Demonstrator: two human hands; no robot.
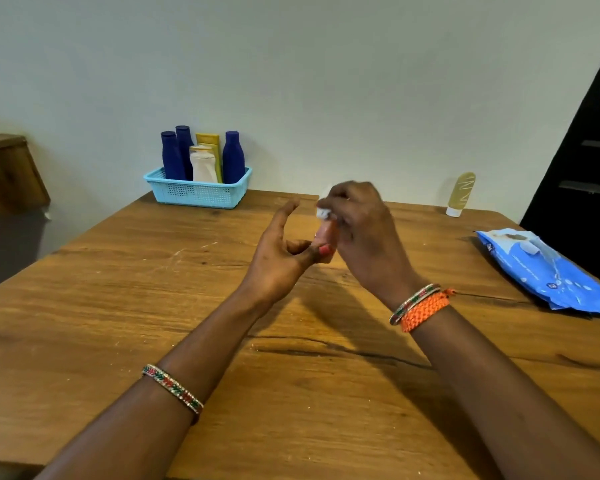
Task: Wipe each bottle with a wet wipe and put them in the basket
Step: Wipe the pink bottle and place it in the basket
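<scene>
— Wiping is the step in hand, over the brown wooden table [222, 341]. Five bottles already stand in the light-blue plastic basket [197, 192].
— And the hands?
— The left hand [281, 258] pinches the small pinkish bottle [326, 237] low down; the right hand [364, 230] clasps a white wet wipe [323, 212] against its top.
— Next?
— Probably finishing, then carrying it to the basket.

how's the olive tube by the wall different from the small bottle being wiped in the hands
The olive tube stands alone on its white cap on the table, untouched; the small bottle is held above the table by the left hand while the right hand rubs a wet wipe on it. The olive tube is olive-yellow; the small bottle looks pinkish, mostly hidden by fingers. Neither is in the basket yet.
</scene>
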